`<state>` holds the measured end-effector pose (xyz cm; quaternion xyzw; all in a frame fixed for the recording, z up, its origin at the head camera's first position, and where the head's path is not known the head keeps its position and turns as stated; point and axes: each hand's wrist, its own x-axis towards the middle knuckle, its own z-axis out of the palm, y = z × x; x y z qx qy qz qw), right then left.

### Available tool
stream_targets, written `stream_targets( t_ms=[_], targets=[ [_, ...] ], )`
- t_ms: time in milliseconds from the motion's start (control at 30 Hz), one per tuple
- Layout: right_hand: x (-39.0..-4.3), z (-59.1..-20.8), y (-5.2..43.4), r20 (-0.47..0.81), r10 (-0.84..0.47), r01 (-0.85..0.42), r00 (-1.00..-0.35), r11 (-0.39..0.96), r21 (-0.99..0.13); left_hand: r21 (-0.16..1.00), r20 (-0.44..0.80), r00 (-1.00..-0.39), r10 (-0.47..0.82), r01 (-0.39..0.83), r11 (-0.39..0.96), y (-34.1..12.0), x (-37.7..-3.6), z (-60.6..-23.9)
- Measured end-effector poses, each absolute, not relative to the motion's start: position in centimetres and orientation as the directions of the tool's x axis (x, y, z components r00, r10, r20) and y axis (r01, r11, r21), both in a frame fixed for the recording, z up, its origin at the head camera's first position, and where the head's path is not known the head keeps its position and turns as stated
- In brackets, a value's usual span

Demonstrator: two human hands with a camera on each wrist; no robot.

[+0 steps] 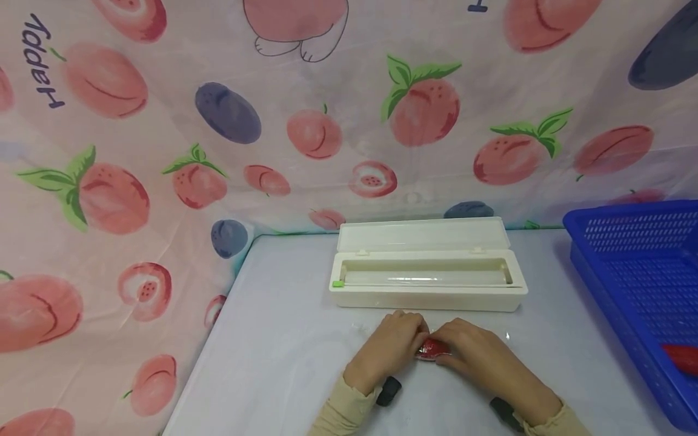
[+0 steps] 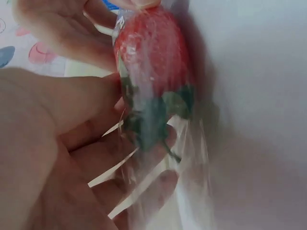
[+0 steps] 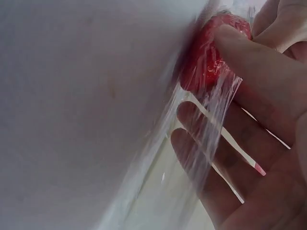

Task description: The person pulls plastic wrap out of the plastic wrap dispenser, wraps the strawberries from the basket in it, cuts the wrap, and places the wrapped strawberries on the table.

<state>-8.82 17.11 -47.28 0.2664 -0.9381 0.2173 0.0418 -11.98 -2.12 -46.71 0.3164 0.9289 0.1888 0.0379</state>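
A red strawberry (image 1: 433, 349) with green leaves and a thin stem, wrapped in clear plastic film, is between the two hands just above the table. My left hand (image 1: 388, 346) grips it from the left, its thumb against the leafy end in the left wrist view. From the other side my right hand (image 1: 477, 351) pinches the red body, thumb (image 3: 259, 62) pressed on the film. Loose film (image 2: 192, 187) trails beyond the stem, and more film (image 3: 153, 187) hangs past the other end, in front of the right fingers.
Behind the hands stands a white film dispenser box (image 1: 428, 300), lid (image 1: 422, 235) raised, with a roll (image 1: 431, 277) inside and a green slider (image 1: 338, 284) at its left. A blue basket (image 1: 605, 290) holding a red item (image 1: 681, 358) is at the right. Fruit-print cloth hangs behind.
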Motion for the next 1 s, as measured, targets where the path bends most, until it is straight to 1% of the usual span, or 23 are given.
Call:
stream_targets(
  t_ms=[133,267,400,500,600,800,1000],
  targets=[
    [-8.9,-47.4,17.3,0.220,-0.496,-0.542,-0.840,0.742,-0.395,0.379,0.061,-0.774,0.630,0.602,0.703,-2.6,-12.2,-46.3],
    [-9.0,-47.5,17.4,0.205,-0.518,-0.554,-0.831,0.731,-0.398,0.397,0.040,-0.750,0.660,0.618,0.679,-3.1,-12.5,-46.3],
    [-9.0,-47.5,17.5,0.178,-0.514,-0.540,-0.839,0.743,-0.395,0.438,0.025,-0.763,0.646,0.589,0.679,-3.2,-12.8,-46.5],
    [-9.0,-47.5,17.5,0.163,-0.485,-0.507,-0.859,0.760,-0.406,0.482,0.028,-0.779,0.626,0.559,0.674,-3.2,-13.0,-46.6],
    [-9.0,-47.4,17.5,0.165,-0.466,-0.490,-0.869,0.766,-0.417,0.502,0.029,-0.779,0.626,0.553,0.665,-3.2,-13.0,-46.5],
    [-8.9,-47.2,17.4,0.219,-0.472,-0.521,-0.854,0.772,-0.364,0.481,-0.004,-0.773,0.634,0.554,0.679,-3.0,-13.0,-46.8],
    [-9.0,-47.1,17.3,0.188,-0.479,-0.512,-0.858,0.760,-0.401,0.454,-0.056,-0.767,0.640,0.551,0.700,-2.9,-12.8,-47.0]
  ],
)
